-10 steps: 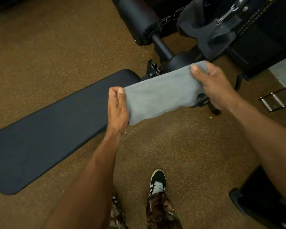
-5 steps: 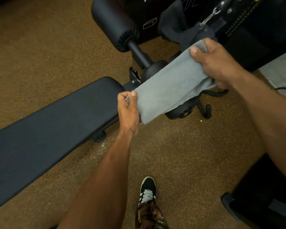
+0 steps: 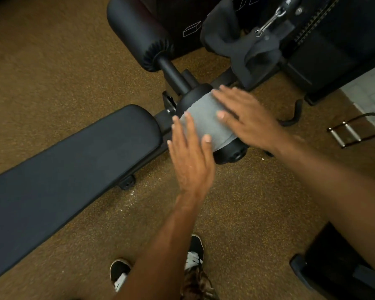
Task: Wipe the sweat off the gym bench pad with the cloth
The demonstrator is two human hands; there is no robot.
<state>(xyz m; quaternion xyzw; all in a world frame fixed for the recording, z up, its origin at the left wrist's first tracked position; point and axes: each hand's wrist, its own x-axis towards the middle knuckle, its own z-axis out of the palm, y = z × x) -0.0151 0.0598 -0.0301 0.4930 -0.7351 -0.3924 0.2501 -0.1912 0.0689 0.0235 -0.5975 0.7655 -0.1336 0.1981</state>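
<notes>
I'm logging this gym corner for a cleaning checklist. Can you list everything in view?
bench pad: one, black, long, left of centre.
near roller pad: one, black, centre, at the bench's end.
far roller pad: one, black, top centre.
cloth: one, grey, draped over the near roller pad.
dark fabric: one, dark grey, hanging at top right.
cable handle: one, black with metal grips, far right.
floor: brown, speckled.
shoes: two, black and white, bottom centre.
left hand: flat, fingertips on the cloth.
right hand: flat on the cloth.
</notes>
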